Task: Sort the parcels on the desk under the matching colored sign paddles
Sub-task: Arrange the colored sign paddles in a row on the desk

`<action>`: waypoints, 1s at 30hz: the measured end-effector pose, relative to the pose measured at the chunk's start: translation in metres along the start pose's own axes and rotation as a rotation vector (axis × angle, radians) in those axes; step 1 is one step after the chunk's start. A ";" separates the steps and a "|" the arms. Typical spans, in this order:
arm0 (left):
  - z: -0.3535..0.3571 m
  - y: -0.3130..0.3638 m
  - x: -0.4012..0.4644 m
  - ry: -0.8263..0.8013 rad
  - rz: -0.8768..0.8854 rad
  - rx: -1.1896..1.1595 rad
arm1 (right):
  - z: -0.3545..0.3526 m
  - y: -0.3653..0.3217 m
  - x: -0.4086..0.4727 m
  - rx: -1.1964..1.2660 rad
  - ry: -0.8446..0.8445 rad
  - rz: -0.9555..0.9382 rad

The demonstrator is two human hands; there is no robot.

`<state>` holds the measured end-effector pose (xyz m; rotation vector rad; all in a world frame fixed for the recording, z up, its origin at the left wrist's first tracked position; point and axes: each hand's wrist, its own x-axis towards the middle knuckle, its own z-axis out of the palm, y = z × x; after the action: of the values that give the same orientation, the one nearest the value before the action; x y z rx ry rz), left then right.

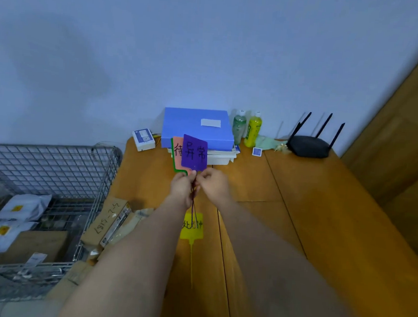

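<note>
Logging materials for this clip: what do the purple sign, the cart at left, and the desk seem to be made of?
Purple sign: probably thin matte plastic; flat, evenly coloured, with a slim stem.
Cart: metal wire mesh, grey and slightly shiny.
Desk: wood or wood-look board, smooth orange-brown with seams; can't tell which.

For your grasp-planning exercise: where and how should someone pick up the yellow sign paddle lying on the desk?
Probably pinch the yellow sign paddle by its thin handle, coming from above at the near end. It lies flat, handle toward the person, its head partly hidden under both arms.
</note>
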<state>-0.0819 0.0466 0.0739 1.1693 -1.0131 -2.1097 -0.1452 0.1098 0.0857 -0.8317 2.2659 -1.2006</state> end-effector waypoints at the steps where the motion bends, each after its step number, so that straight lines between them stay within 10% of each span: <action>1: 0.003 -0.001 -0.001 0.008 -0.006 -0.004 | -0.001 0.001 -0.001 -0.006 0.005 -0.004; 30: 0.096 -0.073 -0.024 0.330 -0.031 0.118 | -0.130 0.143 0.015 -0.296 -0.038 0.169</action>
<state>-0.1598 0.1412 0.0594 1.5391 -0.9782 -1.8173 -0.2800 0.2376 0.0315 -0.7397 2.4618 -0.7807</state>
